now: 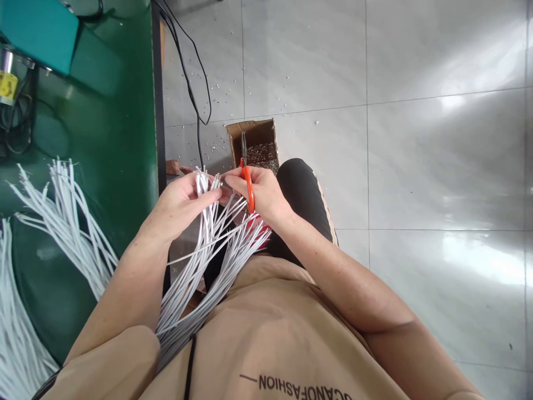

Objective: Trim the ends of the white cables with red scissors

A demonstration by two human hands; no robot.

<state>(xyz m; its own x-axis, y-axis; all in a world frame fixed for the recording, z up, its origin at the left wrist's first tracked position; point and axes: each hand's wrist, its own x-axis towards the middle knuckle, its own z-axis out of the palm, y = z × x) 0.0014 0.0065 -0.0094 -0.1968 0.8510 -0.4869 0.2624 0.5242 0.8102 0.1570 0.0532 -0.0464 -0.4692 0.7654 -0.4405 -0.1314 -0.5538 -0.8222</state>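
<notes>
My left hand (pixel 185 203) is closed around the upper ends of a bundle of thin white wires (pixel 195 266), thumb laid across them. Orange-handled scissors (pixel 249 183) hang on my right hand (pixel 262 191), their dark blades pointing away from me. The right thumb and fingertips pinch together close to the wire ends; whether a wire is between them is too small to tell. More loose white wires (pixel 245 244) lie across my lap below both hands.
Beyond my hands, a cardboard box (pixel 252 125) on the tiled floor holds small clippings, with more scattered around it. At left, a green table (pixel 116 139) bears further white wire bundles (pixel 70 222), a teal device (pixel 39 33) and cables. Black cords (pixel 195 83) hang past its edge.
</notes>
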